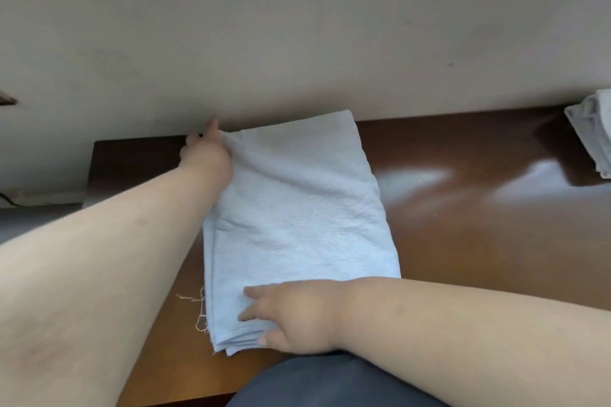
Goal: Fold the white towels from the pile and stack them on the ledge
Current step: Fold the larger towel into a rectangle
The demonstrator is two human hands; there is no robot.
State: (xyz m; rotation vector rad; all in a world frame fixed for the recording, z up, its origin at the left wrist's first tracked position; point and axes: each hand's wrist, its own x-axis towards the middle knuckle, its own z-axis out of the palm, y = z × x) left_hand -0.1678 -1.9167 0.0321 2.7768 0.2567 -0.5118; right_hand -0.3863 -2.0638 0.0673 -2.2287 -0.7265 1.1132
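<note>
Two hands on one folded towel (297,225), which lies flat on the glossy brown wooden ledge (479,225), just below the pale wall (297,26). No containers in view; the ledge is the only thing bearing anything. At far right edge, partly cut off, a stack of folded towels (591,139) sits on the same ledge, against the wall, well apart from the towel being handled.

L hand (206,152): arm stretched forward from lower left, hand at the towel's far-left corner, close to the wall. Fingers curl round the cloth edge there, gripping it; fingertips mostly hidden behind the hand, so exact pinch can't be made out.

R hand (294,317): forearm comes in from the right, across the bottom of view, hand lying on the towel's near end. Fingers fairly straight, spread a bit, pressing down on the top layer; thumb sits at the near edge beside the stacked layers. Not curled round anything.

Towel: pale, bluish-white, several layers thick, visible at the near edge. Long axis runs near-to-far, tilted slightly so the far end leans right. Far short edge nearly touches the wall. Loose threads (195,311) trail off the near-left corner. Dark blue clothing (314,383) shows at bottom centre.
</note>
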